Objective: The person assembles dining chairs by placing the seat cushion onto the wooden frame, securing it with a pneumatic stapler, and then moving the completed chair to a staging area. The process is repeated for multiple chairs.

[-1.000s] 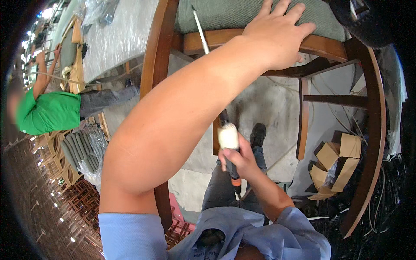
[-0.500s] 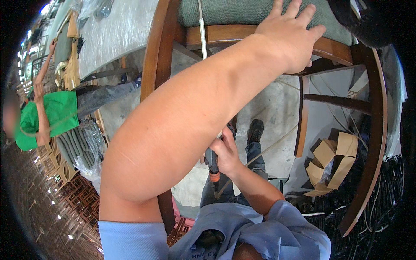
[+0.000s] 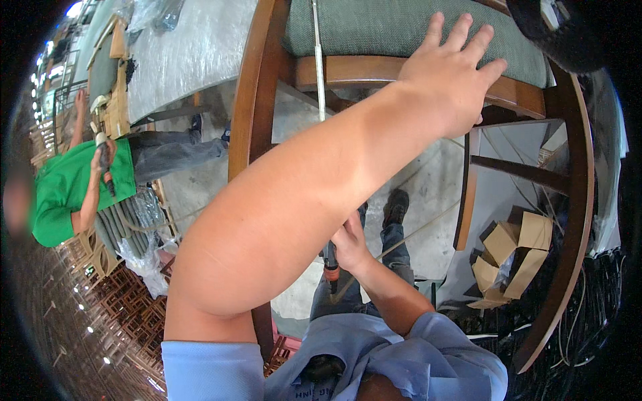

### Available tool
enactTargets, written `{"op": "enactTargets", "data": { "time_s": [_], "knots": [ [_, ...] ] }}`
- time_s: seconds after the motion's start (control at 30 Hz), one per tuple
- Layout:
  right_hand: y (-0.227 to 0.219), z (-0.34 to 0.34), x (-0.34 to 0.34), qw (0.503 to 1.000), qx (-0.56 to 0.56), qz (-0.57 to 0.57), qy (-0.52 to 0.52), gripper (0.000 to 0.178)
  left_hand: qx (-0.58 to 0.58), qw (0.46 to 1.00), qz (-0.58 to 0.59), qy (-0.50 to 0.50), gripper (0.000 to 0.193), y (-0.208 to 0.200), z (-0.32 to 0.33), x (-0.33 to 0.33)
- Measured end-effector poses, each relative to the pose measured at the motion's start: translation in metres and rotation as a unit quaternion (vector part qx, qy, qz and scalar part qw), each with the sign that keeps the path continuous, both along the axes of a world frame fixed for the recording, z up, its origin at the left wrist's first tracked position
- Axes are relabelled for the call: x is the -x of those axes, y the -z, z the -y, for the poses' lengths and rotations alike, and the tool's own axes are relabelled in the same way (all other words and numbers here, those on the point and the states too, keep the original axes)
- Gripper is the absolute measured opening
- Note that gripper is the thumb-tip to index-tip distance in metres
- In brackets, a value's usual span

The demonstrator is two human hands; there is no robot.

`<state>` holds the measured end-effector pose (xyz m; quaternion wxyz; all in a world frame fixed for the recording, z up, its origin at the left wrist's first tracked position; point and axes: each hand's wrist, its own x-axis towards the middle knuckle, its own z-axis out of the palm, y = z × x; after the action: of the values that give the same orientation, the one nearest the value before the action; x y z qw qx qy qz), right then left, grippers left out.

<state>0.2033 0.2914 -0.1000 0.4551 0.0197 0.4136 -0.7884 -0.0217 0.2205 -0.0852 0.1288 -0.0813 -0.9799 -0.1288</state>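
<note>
My left hand (image 3: pixel 453 75) lies with fingers spread on the green fabric seat (image 3: pixel 361 30) of a dark wooden chair (image 3: pixel 251 100), its wrist over the front rail. The left forearm crosses the middle of the view. Lower down, my right hand (image 3: pixel 352 246) is wrapped round a dark handheld power driver (image 3: pixel 330 260) with an orange ring, partly hidden behind the left forearm. A hose (image 3: pixel 344 289) is near the driver's lower end. A thin pale rod (image 3: pixel 319 63) runs up past the front rail and over the seat; its lower end is hidden by the forearm.
At left, a person in a green shirt (image 3: pixel 57 190) holds a similar driver (image 3: pixel 105 164) beside stacked grey-green cushions (image 3: pixel 124 224). A plastic-wrapped surface (image 3: pixel 187 50) stands behind. An opened cardboard box (image 3: pixel 511 257) lies at right, with loose cords (image 3: pixel 515 160) near the chair's legs.
The chair and my left arm sit slightly lower and farther right in view. Both my hands keep their holds. The person in green now shows a driver in one hand.
</note>
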Motion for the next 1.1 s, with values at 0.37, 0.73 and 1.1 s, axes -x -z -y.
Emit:
{"op": "enactTargets", "data": {
  "time_s": [0.37, 0.73, 1.1],
  "knots": [
    [-0.014, -0.01, 0.008, 0.988, 0.014, 0.139, -0.065, 0.042, -0.043, 0.994, 0.085, 0.057, 0.079, -0.027, 0.018, -0.007],
    [-0.024, 0.01, 0.008, 0.998, 0.007, 0.067, -0.009, 0.035, -0.044, 0.994, 0.077, 0.063, 0.081, -0.037, 0.017, -0.007],
    [-0.02, -0.034, 0.021, 0.996, -0.034, 0.067, -0.039, 0.039, -0.054, 0.988, 0.115, 0.087, 0.084, -0.04, 0.018, -0.006]
  ]
}}
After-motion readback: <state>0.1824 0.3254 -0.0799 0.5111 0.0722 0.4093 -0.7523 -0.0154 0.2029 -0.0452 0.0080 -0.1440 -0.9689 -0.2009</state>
